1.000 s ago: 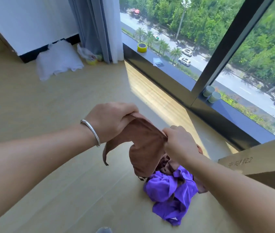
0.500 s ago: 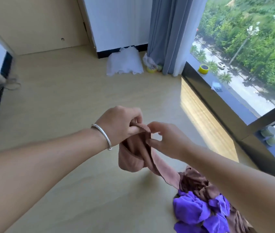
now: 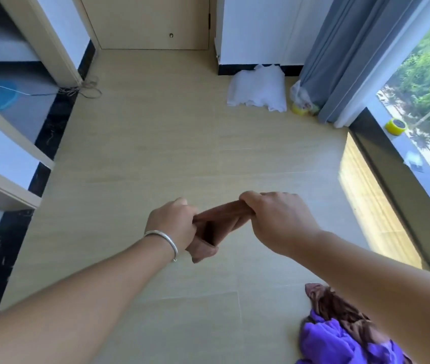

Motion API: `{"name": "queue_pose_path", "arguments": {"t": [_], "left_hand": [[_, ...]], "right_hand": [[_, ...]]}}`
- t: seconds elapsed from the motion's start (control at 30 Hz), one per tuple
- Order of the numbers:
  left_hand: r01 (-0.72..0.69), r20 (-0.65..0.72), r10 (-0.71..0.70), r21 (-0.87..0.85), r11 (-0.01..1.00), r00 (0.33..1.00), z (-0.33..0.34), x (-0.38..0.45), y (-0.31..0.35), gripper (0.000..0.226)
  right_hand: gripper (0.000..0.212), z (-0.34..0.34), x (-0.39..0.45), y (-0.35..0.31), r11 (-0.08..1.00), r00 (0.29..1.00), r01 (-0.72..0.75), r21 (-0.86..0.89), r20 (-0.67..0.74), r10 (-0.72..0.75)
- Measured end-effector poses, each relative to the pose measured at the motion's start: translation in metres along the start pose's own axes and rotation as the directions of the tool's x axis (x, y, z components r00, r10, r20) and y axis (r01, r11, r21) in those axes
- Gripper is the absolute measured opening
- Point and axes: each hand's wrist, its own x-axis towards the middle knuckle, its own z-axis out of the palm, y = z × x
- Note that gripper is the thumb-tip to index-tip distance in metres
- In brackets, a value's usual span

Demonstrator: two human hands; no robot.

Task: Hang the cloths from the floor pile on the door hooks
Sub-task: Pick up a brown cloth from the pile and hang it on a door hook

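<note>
A brown cloth (image 3: pixel 215 227) is stretched between both hands above the floor. My left hand (image 3: pixel 173 224), with a silver bracelet at the wrist, grips its left end, and a folded part hangs below that hand. My right hand (image 3: pixel 274 219) grips the right end. The floor pile (image 3: pixel 340 329) of purple and brown cloths lies at the lower right, partly hidden by my right forearm. A wooden door (image 3: pixel 153 22) stands closed at the far end; no hooks show on the part in view.
A white cloth (image 3: pixel 257 89) lies by the far wall, next to a grey curtain (image 3: pixel 345 53). A yellow tape roll (image 3: pixel 395 125) sits on the window ledge at right. White shelves (image 3: pixel 3 164) line the left side. A thin cord (image 3: pixel 82 89) lies by the door frame.
The view has swung up and left from the window toward the door. The brown cloth has come up off the pile, and my hands have pulled it taut between them.
</note>
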Motion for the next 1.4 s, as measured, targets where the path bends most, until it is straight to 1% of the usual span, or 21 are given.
{"name": "queue_pose_path", "arguments": {"t": [0.13,0.2,0.27,0.3,0.4,0.5,0.63,0.7,0.77,0.83,0.9,0.97,1.03,1.1,1.17,1.2,1.3,1.4], "left_hand": [[0.216,0.079,-0.222,0.074,0.974,0.972,0.037,-0.012,-0.072,0.005],[0.289,0.110,-0.301,0.115,0.950,0.947,0.049,-0.018,-0.106,0.012],[0.341,0.096,-0.356,0.143,0.929,0.930,0.057,-0.020,-0.137,0.005],[0.361,0.090,-0.376,0.152,0.920,0.922,0.059,-0.018,-0.150,0.009],[0.366,0.075,-0.381,0.163,0.916,0.922,0.055,-0.003,-0.178,0.013],[0.372,0.001,-0.376,0.134,0.918,0.927,0.034,0.022,-0.197,0.015],[0.357,-0.111,-0.351,0.040,0.933,0.930,-0.018,0.052,-0.212,0.013],[0.324,-0.165,-0.320,0.000,0.946,0.933,-0.045,0.058,-0.217,0.012],[0.285,-0.221,-0.288,-0.045,0.957,0.932,-0.068,0.059,-0.221,0.011],[0.246,-0.258,-0.266,-0.107,0.963,0.929,-0.085,0.054,-0.224,0.009],[0.196,-0.244,-0.242,-0.199,0.960,0.939,-0.097,0.042,-0.227,0.007],[0.151,-0.189,-0.214,-0.301,0.942,0.958,-0.101,0.020,-0.227,0.005],[0.138,-0.132,-0.194,-0.349,0.927,0.972,-0.098,-0.006,-0.225,0.008],[0.145,-0.090,-0.189,-0.356,0.923,0.978,-0.089,-0.024,-0.224,0.011],[0.165,-0.063,-0.199,-0.351,0.922,0.978,-0.075,-0.059,-0.219,0.011],[0.173,-0.043,-0.200,-0.346,0.922,0.979,-0.066,-0.078,-0.217,0.011],[0.187,0.018,-0.191,-0.317,0.930,0.981,-0.028,-0.138,-0.209,0.014],[0.196,0.045,-0.191,-0.282,0.939,0.981,0.016,-0.192,-0.199,0.013]], "right_hand": [[0.019,0.014,0.005,-0.002,0.998,0.998,0.001,-0.056,0.055,0.002],[0.017,0.024,0.011,-0.002,0.998,0.998,-0.010,-0.060,0.067,0.014],[0.016,0.035,0.020,0.001,0.997,0.997,-0.037,-0.064,0.062,0.041],[0.017,0.041,0.026,0.003,0.996,0.996,-0.058,-0.064,0.059,0.062],[0.022,0.058,0.044,0.008,0.986,0.985,-0.148,-0.071,0.080,0.154],[0.026,0.066,0.068,0.013,0.966,0.962,-0.244,-0.083,0.102,0.252],[0.026,0.055,0.103,0.022,0.905,0.897,-0.425,-0.004,0.137,0.421],[0.025,0.042,0.118,0.025,0.888,0.883,-0.459,0.021,0.124,0.453],[0.026,0.028,0.127,0.025,0.888,0.888,-0.457,0.038,0.078,0.454],[0.028,0.017,0.132,0.025,0.901,0.903,-0.430,0.056,0.014,0.430],[0.030,0.010,0.129,0.025,0.914,0.915,-0.399,0.078,-0.030,0.402],[0.029,0.009,0.116,0.024,0.937,0.939,-0.340,0.084,-0.024,0.343],[0.028,0.016,0.094,0.022,0.967,0.969,-0.246,0.068,0.031,0.244],[0.029,0.030,0.070,0.025,0.991,0.991,-0.118,0.066,0.073,0.114],[0.031,0.043,0.033,0.018,0.996,0.995,0.006,0.087,0.101,-0.015],[0.032,0.051,0.014,0.015,0.993,0.992,0.046,0.104,0.111,-0.057],[0.033,0.084,-0.043,0.003,0.987,0.986,0.084,0.139,0.132,-0.103],[0.037,0.124,-0.097,-0.010,0.982,0.977,0.103,0.161,0.171,-0.130]]}}
